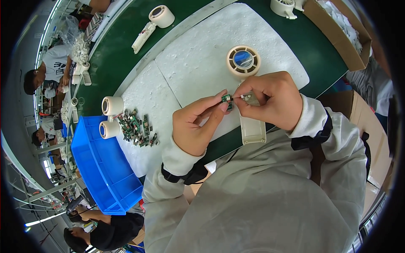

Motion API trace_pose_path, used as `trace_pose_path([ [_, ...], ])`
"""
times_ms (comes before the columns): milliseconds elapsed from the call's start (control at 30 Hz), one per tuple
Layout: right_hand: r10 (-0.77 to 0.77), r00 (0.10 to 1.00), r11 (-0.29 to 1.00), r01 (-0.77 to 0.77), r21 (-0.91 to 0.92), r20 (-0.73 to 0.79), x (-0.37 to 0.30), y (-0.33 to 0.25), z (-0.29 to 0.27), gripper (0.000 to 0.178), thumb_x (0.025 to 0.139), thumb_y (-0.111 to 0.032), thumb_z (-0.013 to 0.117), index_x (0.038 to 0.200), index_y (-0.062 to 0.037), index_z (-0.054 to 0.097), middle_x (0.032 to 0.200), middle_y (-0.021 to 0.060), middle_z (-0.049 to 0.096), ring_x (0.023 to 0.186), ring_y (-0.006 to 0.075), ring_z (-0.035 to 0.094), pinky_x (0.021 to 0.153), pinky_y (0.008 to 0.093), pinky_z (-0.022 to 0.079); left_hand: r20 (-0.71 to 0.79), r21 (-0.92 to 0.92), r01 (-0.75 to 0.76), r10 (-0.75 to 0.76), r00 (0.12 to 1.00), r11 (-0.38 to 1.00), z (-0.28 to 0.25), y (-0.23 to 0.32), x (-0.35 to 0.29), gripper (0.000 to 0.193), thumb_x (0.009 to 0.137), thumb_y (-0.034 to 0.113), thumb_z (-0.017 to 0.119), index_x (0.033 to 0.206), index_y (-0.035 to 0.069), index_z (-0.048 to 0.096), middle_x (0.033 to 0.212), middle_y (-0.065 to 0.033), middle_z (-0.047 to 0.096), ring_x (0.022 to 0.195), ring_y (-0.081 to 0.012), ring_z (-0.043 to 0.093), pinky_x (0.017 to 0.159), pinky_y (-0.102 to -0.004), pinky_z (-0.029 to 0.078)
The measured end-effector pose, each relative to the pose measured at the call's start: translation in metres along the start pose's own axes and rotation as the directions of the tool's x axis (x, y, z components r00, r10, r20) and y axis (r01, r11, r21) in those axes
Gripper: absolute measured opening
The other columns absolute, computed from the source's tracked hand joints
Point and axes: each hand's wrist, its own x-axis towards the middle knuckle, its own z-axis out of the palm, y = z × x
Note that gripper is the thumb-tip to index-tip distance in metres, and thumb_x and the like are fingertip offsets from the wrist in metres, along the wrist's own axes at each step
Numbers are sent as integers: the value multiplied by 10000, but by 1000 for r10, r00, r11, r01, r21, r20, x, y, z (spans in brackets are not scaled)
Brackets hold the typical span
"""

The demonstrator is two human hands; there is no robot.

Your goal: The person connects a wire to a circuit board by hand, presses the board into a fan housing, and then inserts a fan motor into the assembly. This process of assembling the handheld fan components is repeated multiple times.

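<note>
Green, rigid circuit board, small and rectangular, with tiny parts on it, held above the handle of a cream plastic housing [253,130]; the circuit board [227,99] is stood edge-up, long axis seemingly toward the person, partly hidden. Left hand [192,128]: fingers pinched nearly closed on the board's left side. Right hand [274,101]: fingers pinched nearly closed just beside its right edge, on something too small to tell. Housing's smooth round ribbed head points away from the person, trough-like handle toward. Underneath, rough white foam-like mat [202,50] on green counter [114,59]; open room on the mat left of and beyond the hands, counter's near edge close below. Further left, jumbled board pile [135,128], then glossy blue divided bin [101,164]. Far right, cardboard box [337,46].
</note>
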Motion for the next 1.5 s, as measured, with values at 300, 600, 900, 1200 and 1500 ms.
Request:
trace_pose_path([
  [300, -98, 994, 995, 98, 7, 39, 1, 2, -3, 134, 802, -68, 796, 932, -81, 764, 494, 8, 465, 407, 129, 449, 450, 293, 358, 67, -82, 40, -34, 997, 996, -7, 0, 3, 286, 997, -39, 633, 1281, -66, 663, 1231, -185, 708, 1098, -213, 696, 965, -371, 607],
  [600, -128, 988, 992, 128, 0, 92, 6, 1, -10, 130, 813, -56, 793, 940, -74, 772, 523, 24, 500, 426, 136, 466, 450, 304, 365, 123, -139, 82, -65, 990, 987, -14, 5, 7, 289, 997, -41, 634, 1282, -92, 651, 1204, -181, 719, 1073, -209, 702, 970, -361, 600],
  [900, -153, 972, 983, 132, 123, 177, 9, 1, -21, 132, 857, -92, 811, 988, -86, 792, 517, 12, 473, 434, 140, 462, 460, 314, 366, 250, -100, 107, -80, 965, 989, -20, 9, 6, 291, 1001, -38, 630, 1289, -70, 660, 1220, -177, 711, 1089, -215, 696, 972, -339, 575],
  [1200, -74, 965, 990, 39, 139, 253, 7, 4, -16, 140, 902, -177, 795, 1022, -104, 785, 518, 28, 459, 448, 162, 474, 476, 329, 378, 307, -55, 83, -62, 950, 995, -25, -1, 5, 289, 1008, -34, 624, 1293, -46, 665, 1192, -170, 705, 1099, -213, 688, 972, -331, 573],
  [1500, 94, 986, 976, -118, 183, 135, 8, -3, -6, 142, 883, -105, 808, 1024, -99, 795, 529, 5, 419, 471, 115, 421, 492, 304, 360, 98, 44, -72, 67, 993, 996, -18, -4, 5, 279, 1004, -25, 635, 1280, -54, 667, 1234, -176, 701, 1106, -223, 691, 965, -336, 582],
])
